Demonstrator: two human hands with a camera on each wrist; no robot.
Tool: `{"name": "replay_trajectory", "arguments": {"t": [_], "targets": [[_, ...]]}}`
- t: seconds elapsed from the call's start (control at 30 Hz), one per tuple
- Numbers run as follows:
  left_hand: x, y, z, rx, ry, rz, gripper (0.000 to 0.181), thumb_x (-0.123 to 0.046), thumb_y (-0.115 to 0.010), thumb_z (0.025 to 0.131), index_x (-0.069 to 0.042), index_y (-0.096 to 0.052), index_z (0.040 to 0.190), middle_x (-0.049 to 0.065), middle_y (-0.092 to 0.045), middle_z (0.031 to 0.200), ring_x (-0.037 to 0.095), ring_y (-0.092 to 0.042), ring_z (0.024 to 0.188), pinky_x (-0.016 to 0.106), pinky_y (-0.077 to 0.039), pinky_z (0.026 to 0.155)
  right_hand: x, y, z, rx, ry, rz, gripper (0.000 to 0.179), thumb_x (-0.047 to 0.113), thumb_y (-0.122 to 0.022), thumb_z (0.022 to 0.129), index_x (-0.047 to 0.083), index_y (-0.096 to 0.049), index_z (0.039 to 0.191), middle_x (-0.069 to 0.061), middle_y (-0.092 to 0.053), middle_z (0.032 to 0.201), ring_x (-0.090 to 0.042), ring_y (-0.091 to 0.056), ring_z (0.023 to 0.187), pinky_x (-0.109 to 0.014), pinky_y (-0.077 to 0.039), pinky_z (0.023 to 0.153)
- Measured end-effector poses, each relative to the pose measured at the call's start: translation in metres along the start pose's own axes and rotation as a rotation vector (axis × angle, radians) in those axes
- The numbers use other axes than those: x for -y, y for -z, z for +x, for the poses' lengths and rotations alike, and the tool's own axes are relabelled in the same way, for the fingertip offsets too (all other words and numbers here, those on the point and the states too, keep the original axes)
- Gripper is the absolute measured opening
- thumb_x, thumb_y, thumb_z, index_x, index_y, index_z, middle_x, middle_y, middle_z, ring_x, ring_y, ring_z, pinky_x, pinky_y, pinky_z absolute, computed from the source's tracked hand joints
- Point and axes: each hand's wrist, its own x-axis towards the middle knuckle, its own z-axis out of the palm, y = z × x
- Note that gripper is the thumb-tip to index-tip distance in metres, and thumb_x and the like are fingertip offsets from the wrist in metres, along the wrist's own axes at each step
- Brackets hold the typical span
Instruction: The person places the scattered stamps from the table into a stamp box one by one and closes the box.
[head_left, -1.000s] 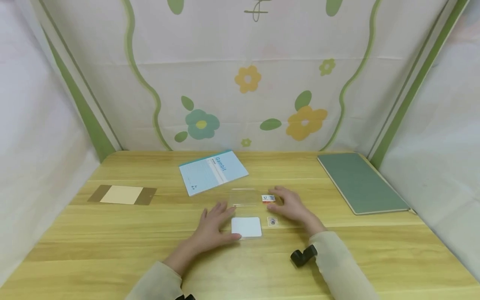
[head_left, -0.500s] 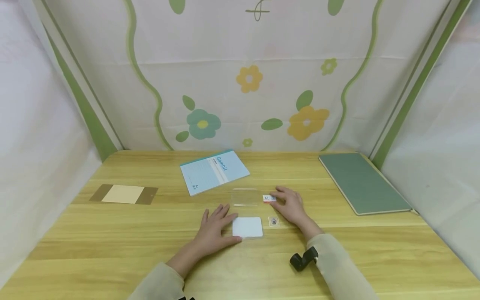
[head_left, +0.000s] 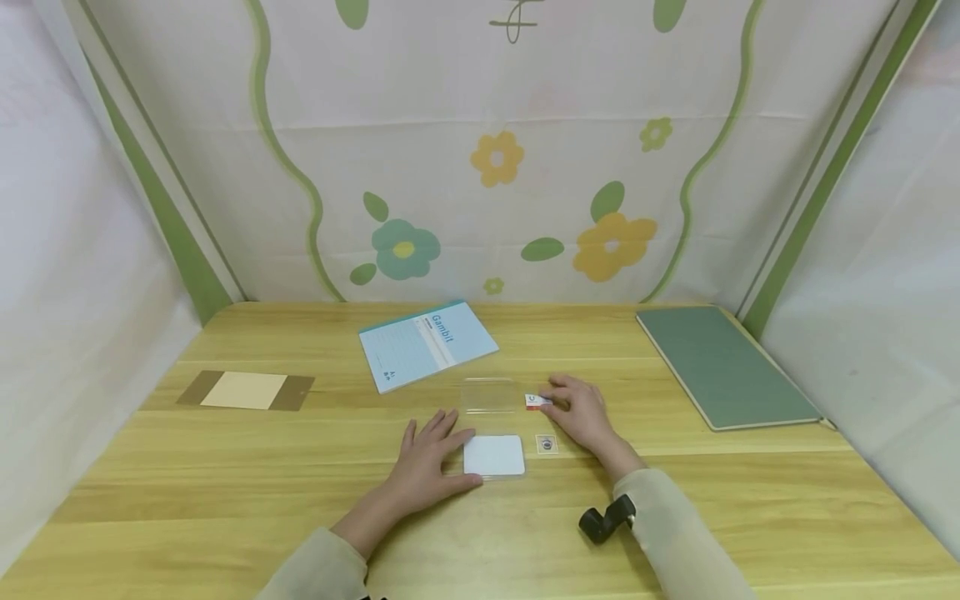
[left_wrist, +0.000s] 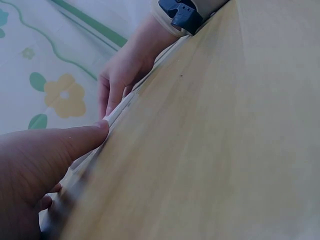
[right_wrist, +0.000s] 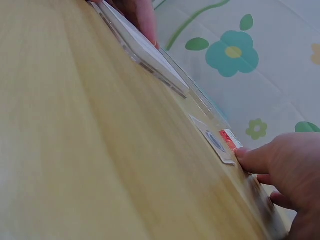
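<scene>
My left hand (head_left: 426,462) lies on the table with fingers spread, thumb and forefinger touching the left end of a white card stack (head_left: 495,456) in a shallow clear plastic tray. In the right wrist view, this white stack (right_wrist: 150,50) has visible thickness. My right hand (head_left: 583,414) pinches the right end of a small white-and-red label-like piece (head_left: 532,401) between thumb and fingers, low over the table. Its red face (right_wrist: 229,139) shows beyond the thumb. Just nearer lies a small square sticker-like piece (head_left: 547,444) with a round dark print.
A clear plastic lid (head_left: 489,396) lies behind the white stack. Farther back is a light blue notebook (head_left: 427,344). A green hardcover book (head_left: 727,367) lies at right, a brown-and-cream card (head_left: 245,390) at left. Printed fabric (head_left: 450,125) encloses the table's back and sides.
My right thumb and fingers have closed onto the white-and-red piece, which has shifted slightly toward me. My left hand stays at the white stack, its forefinger a little closer on it.
</scene>
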Motion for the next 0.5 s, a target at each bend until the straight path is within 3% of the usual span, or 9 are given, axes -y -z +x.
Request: {"name": "replay_trajectory", "arguments": {"t": [0.23, 0.5], "targets": [[-0.0003, 0.0006, -0.0002, 0.003, 0.000, -0.004, 0.065, -0.055, -0.058, 0.072, -0.014, -0.050, 0.122, 0.014, -0.030, 0.135, 0.030, -0.017, 0.125, 0.056, 0.000, 0.094, 0.0003, -0.0003, -0.0001, -0.003, 0.038, 0.011, 0.018, 0.016, -0.066, 0.076, 0.007, -0.067, 0.092, -0.014, -0.054, 0.113, -0.033, -0.042, 0.108, -0.053, -0.022, 0.090], [-0.0008, 0.0015, 0.0000, 0.013, 0.006, 0.003, 0.065, -0.054, -0.058, 0.072, -0.014, -0.050, 0.123, 0.014, -0.029, 0.135, 0.030, -0.017, 0.125, 0.055, 0.000, 0.094, 0.0031, 0.0002, -0.0003, -0.021, 0.039, 0.027, 0.014, 0.010, -0.066, 0.075, 0.005, -0.066, 0.089, -0.011, -0.058, 0.102, -0.030, -0.047, 0.099, -0.047, -0.033, 0.086]]}}
